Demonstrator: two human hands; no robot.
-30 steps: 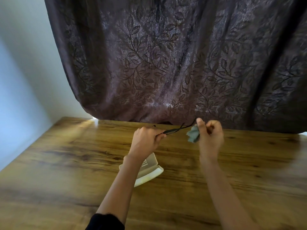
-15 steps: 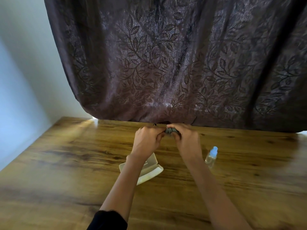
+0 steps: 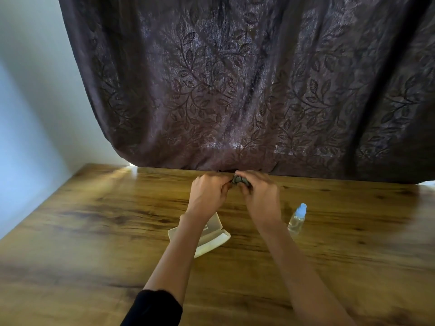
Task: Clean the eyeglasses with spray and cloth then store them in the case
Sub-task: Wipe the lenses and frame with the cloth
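- The left hand (image 3: 207,194) is curling its grip shut, seemingly round the eyeglasses, which are hidden between both hands above the counter (image 3: 94,231).
- The right hand (image 3: 261,196) is pinching the grey cloth (image 3: 239,180) in its grip, likely rubbing a lens.
- The open case (image 3: 213,241) and the upright spray bottle (image 3: 297,218) are waiting nearby, within reach for storing.

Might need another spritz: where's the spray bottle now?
Head view: the spray bottle stands on the table, just right of the right forearm, with the open case farther left.
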